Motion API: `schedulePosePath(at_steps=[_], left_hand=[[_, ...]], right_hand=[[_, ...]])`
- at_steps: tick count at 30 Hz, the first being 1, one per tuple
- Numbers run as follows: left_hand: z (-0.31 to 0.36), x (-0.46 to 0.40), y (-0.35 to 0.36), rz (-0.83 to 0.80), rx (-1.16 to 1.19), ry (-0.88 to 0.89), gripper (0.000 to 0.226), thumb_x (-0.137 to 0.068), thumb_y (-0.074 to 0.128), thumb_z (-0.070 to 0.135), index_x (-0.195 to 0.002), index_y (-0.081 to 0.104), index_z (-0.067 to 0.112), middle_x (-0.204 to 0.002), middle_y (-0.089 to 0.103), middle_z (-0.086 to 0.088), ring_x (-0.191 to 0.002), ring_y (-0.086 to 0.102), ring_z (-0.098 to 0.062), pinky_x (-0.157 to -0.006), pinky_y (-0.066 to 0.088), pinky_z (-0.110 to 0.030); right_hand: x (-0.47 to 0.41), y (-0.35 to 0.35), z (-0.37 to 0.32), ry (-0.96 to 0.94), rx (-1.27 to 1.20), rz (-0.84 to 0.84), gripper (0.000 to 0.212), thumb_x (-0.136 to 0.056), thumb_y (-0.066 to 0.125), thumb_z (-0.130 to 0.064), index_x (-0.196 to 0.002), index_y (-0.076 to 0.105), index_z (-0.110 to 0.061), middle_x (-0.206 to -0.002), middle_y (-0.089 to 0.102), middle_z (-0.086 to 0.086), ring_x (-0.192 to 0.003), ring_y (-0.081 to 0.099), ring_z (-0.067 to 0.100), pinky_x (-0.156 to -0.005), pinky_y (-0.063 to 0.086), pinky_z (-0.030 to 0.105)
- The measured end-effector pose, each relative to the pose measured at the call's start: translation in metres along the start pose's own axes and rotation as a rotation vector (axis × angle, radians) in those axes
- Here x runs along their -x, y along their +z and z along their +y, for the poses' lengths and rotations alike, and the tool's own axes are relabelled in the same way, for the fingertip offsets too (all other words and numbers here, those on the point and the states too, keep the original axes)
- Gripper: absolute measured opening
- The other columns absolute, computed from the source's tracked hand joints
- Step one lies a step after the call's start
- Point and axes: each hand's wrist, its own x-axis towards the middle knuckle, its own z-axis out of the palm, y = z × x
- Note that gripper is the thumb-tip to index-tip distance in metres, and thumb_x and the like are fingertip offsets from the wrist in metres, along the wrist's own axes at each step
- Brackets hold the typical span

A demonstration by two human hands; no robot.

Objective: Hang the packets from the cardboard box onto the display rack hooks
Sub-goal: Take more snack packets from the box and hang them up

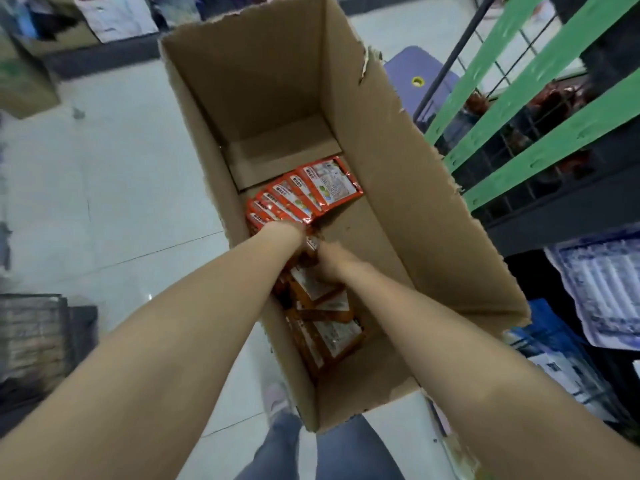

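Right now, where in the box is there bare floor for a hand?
Bare cardboard at the far end of the box, beyond the fanned packets, and a strip along the right wall beside them. Crowded along the left wall, where both hands, left and right, reach into the packets.

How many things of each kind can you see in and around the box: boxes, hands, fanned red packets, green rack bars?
Cardboard box: 1
Hands inside the box: 2, left hand and right hand
Red packets in the fanned row: about 6 visible; the loose packets under the hands are too jumbled to count
Green bars on the display rack: 3
Total: about 12
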Motion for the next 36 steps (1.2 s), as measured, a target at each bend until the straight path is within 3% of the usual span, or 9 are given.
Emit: schedulePosePath(at_steps=[6,10,15,18,21,26,30,33,36], left_hand=[[0.010,0.008,-0.014,0.353,0.166,0.081,0.035,-0.092,0.052,0.019,-0.126,0.050,0.014,-0.123,0.057,-0.013,-0.109,0.056,-0.030,-0.084,0.047,-0.037],[0.012,0.029,-0.027,0.533,0.296,0.212,0.012,-0.091,0.054,0.022,-0.094,0.062,0.012,-0.102,0.063,-0.014,-0.099,0.060,-0.033,-0.074,0.046,-0.034],[0.018,0.092,-0.043,0.746,0.500,0.510,0.017,-0.089,0.060,0.017,-0.099,0.068,0.006,-0.098,0.067,-0.010,-0.092,0.058,-0.022,-0.073,0.037,-0.024],[0.035,0.143,-0.047,0.855,0.546,0.714,0.016,-0.089,0.061,0.018,-0.093,0.068,0.004,-0.084,0.062,-0.004,-0.079,0.051,-0.015,-0.064,0.029,-0.019],[0.065,0.187,-0.048,0.876,0.591,0.886,0.010,-0.090,0.060,0.019,-0.090,0.066,0.010,-0.080,0.057,0.004,-0.074,0.049,-0.007,-0.062,0.032,-0.012],[0.134,0.259,-0.043,0.833,0.648,1.201,0.009,-0.090,0.062,0.021,-0.093,0.067,0.014,-0.072,0.056,0.014,-0.067,0.049,0.000,-0.059,0.035,-0.010],[0.196,0.308,-0.030,0.830,0.546,1.387,0.005,-0.084,0.069,0.024,-0.084,0.065,0.022,-0.070,0.056,0.010,-0.064,0.048,-0.002,-0.058,0.036,-0.010],[0.244,0.344,-0.019,0.819,0.507,1.488,0.008,-0.082,0.071,0.020,-0.079,0.064,0.021,-0.067,0.054,0.015,-0.062,0.047,0.003,-0.058,0.035,-0.008],[0.295,0.374,-0.002,0.776,0.485,1.574,0.005,-0.083,0.070,0.018,-0.085,0.067,0.015,-0.069,0.056,0.014,-0.061,0.048,0.004,-0.058,0.036,-0.005]], right_hand=[[0.022,-0.029,0.011,0.002,-0.034,0.282,0.023,-0.090,0.050,-0.015,-0.111,0.059,-0.009,-0.113,0.061,0.018,-0.107,0.058,0.037,-0.087,0.048,0.039],[0.056,-0.054,0.006,-0.010,-0.043,0.458,0.027,-0.092,0.050,-0.016,-0.116,0.061,-0.017,-0.115,0.062,0.016,-0.107,0.058,0.036,-0.079,0.044,0.034],[0.131,-0.081,0.003,-0.039,-0.231,0.692,0.007,-0.085,0.067,-0.023,-0.082,0.064,-0.017,-0.081,0.064,0.008,-0.086,0.062,0.029,-0.064,0.043,0.035],[0.190,-0.087,0.007,-0.088,-0.432,0.861,0.011,-0.087,0.067,-0.024,-0.087,0.068,-0.013,-0.080,0.063,0.002,-0.076,0.061,0.019,-0.066,0.047,0.034],[0.246,-0.088,0.018,-0.090,-0.554,1.033,0.018,-0.087,0.066,-0.029,-0.078,0.060,-0.016,-0.070,0.060,0.005,-0.064,0.055,0.017,-0.056,0.038,0.026],[0.348,-0.083,0.044,-0.062,-0.685,1.296,0.023,-0.087,0.067,-0.028,-0.069,0.064,-0.015,-0.063,0.056,0.017,-0.061,0.054,0.036,-0.057,0.043,0.041],[0.427,-0.074,0.071,-0.050,-0.694,1.488,0.023,-0.086,0.069,-0.023,-0.072,0.066,-0.004,-0.064,0.057,0.011,-0.059,0.052,0.018,-0.060,0.039,0.035],[0.477,-0.066,0.093,-0.029,-0.740,1.612,0.028,-0.087,0.067,-0.023,-0.085,0.068,0.005,-0.076,0.060,0.019,-0.062,0.051,0.022,-0.066,0.043,0.042],[0.522,-0.057,0.125,0.010,-0.723,1.717,0.026,-0.087,0.067,-0.027,-0.067,0.066,-0.010,-0.060,0.056,-0.004,-0.057,0.049,0.006,-0.068,0.039,0.030]])
